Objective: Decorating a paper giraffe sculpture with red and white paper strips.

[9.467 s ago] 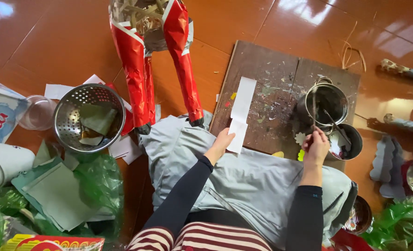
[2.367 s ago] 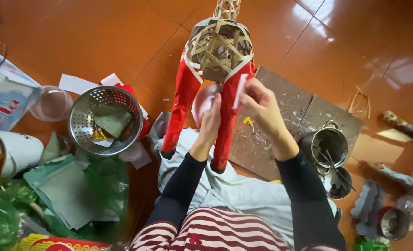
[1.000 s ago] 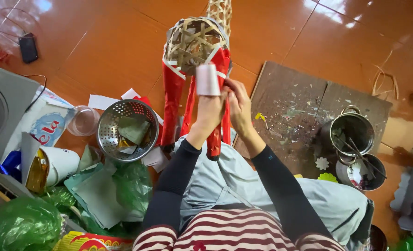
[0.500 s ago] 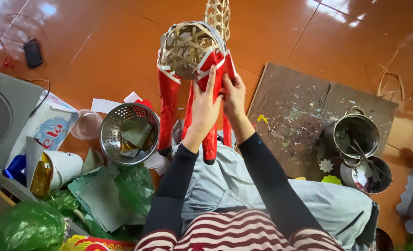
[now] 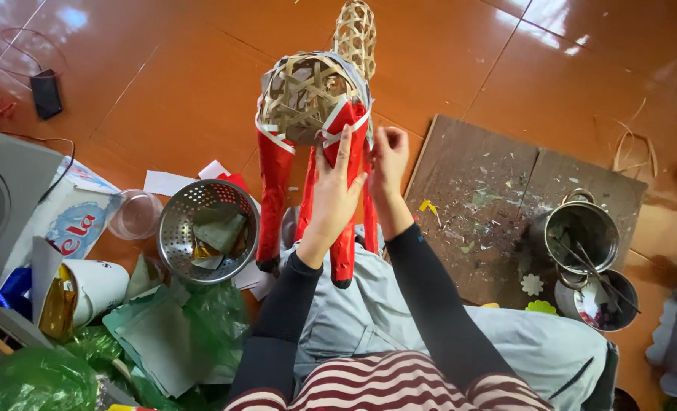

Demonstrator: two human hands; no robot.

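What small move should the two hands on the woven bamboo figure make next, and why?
Probably smooth the red paper flatter with the left hand. It covers the legs, but the woven bamboo body is bare, and the right hand sits beside the paper's edge.

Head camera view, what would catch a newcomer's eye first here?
A woven bamboo animal frame with bright red paper legs stands at centre on the orange floor, the left hand pressed flat on one leg and the right hand beside it. Left sits a metal colander; right, a paint-spattered board with pots.
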